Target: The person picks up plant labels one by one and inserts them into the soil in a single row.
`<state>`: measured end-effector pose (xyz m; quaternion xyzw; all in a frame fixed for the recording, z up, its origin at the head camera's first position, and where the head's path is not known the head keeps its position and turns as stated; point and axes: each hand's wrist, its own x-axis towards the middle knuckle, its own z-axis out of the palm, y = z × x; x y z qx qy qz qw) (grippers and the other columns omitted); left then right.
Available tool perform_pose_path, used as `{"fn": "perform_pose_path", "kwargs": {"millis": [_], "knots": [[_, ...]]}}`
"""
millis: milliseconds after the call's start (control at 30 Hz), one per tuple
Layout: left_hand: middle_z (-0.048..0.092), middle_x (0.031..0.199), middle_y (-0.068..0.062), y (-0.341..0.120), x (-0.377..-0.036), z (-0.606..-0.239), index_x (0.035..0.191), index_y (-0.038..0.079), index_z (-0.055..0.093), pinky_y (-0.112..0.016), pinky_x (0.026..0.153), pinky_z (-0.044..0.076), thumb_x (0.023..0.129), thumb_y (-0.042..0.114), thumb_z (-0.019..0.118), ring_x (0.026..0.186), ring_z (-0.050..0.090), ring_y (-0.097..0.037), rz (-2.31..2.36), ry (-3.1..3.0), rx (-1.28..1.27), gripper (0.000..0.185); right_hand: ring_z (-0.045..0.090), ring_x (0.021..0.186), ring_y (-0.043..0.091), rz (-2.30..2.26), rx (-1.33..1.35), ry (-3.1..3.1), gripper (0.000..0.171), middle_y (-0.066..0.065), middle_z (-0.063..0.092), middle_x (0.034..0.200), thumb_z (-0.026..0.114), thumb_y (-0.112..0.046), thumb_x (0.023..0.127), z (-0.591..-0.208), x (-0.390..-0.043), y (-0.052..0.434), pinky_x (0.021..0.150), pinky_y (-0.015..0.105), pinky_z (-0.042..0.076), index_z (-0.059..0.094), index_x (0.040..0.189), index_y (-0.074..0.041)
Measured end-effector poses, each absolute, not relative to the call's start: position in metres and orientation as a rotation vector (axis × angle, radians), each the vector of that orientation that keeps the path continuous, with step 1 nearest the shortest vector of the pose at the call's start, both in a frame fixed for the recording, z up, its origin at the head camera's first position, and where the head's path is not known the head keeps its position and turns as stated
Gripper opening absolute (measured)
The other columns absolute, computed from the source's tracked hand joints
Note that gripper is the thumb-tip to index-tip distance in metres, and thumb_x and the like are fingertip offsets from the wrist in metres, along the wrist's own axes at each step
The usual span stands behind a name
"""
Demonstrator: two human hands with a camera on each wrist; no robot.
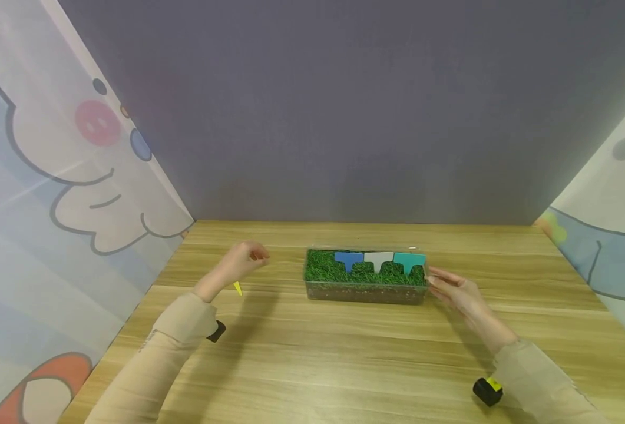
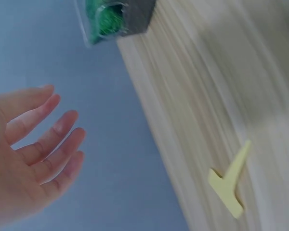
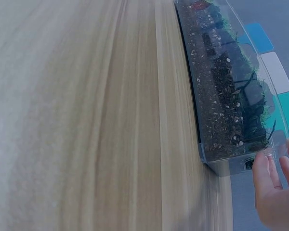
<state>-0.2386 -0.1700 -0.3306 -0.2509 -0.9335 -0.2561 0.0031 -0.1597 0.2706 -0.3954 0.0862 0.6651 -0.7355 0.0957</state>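
Note:
A clear planter box (image 1: pixel 365 292) of dark soil topped with green grass (image 1: pixel 320 268) sits on the table. Three T-shaped plant labels stand upright in the grass: blue (image 1: pixel 349 259), white (image 1: pixel 379 259) and teal (image 1: pixel 410 261). At the box's right end my right hand (image 1: pixel 457 294) pinches the rim near the corner with thumb and fingers. My left hand (image 1: pixel 240 261) hovers left of the box, fingers loosely bent and holding nothing, as the left wrist view (image 2: pixel 38 149) confirms. Under that wrist a yellow T-shaped plant label (image 2: pixel 229 183) lies flat, partly covered in the head view.
The wooden table (image 1: pixel 344 353) meets a grey wall panel (image 1: pixel 344 118) at its back edge. Cartoon-printed curtains (image 1: pixel 52 235) hang on both sides. Each sleeve has a small black device (image 1: pixel 487 391) by the wrist.

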Motion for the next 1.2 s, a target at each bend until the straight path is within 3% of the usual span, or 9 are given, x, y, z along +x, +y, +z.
{"fn": "perform_pose_path", "kwargs": {"millis": [467, 700, 767, 1000, 1200], "knots": [[0.061, 0.081, -0.010, -0.205, -0.249, -0.346, 0.094, -0.005, 0.062, -0.037, 0.065, 0.047, 0.083, 0.009, 0.058, 0.073, 0.056, -0.022, -0.700, -3.017, -0.678, 0.017, 0.057, 0.089, -0.002, -2.171, 0.261, 1.982, 0.062, 0.018, 0.024, 0.136, 0.062, -0.017, 0.083, -0.395, -0.160, 0.271, 0.088, 0.022, 0.040, 0.029, 0.133, -0.001], [0.062, 0.080, -0.011, -0.216, -0.252, -0.353, 0.093, -0.004, 0.062, -0.039, 0.065, 0.047, 0.083, 0.009, 0.058, 0.073, 0.057, -0.024, -0.676, -3.020, -0.661, 0.016, 0.058, 0.089, 0.000, -2.230, 0.238, 1.941, 0.057, 0.003, 0.049, 0.122, 0.064, -0.015, 0.081, -0.398, -0.159, 0.273, 0.089, 0.024, 0.040, 0.037, 0.131, -0.004], [0.062, 0.080, -0.011, -0.220, -0.254, -0.356, 0.092, -0.004, 0.062, -0.039, 0.065, 0.047, 0.083, 0.007, 0.059, 0.073, 0.057, -0.024, -0.671, -3.012, -0.660, 0.014, 0.058, 0.089, 0.000, -2.236, 0.234, 1.936, 0.058, 0.003, 0.049, 0.123, 0.064, -0.014, 0.081, -0.398, -0.159, 0.273, 0.089, 0.024, 0.040, 0.036, 0.131, -0.003], [0.062, 0.082, -0.016, -0.232, -0.258, -0.368, 0.091, -0.006, 0.062, -0.041, 0.066, 0.048, 0.079, 0.001, 0.059, 0.075, 0.057, -0.028, -0.674, -2.984, -0.654, 0.014, 0.057, 0.090, -0.002, -2.177, 0.251, 1.981, 0.065, 0.020, 0.021, 0.138, 0.063, -0.018, 0.082, -0.396, -0.160, 0.271, 0.090, 0.024, 0.039, 0.027, 0.134, 0.002], [0.061, 0.089, -0.022, -0.240, -0.261, -0.375, 0.096, -0.008, 0.060, -0.044, 0.070, 0.047, 0.082, 0.001, 0.057, 0.081, 0.057, -0.034, -0.691, -3.036, -0.593, 0.017, 0.057, 0.090, -0.002, -2.165, 0.257, 1.984, 0.065, 0.021, 0.018, 0.139, 0.062, -0.018, 0.083, -0.396, -0.160, 0.270, 0.090, 0.024, 0.039, 0.027, 0.134, 0.000]]}}
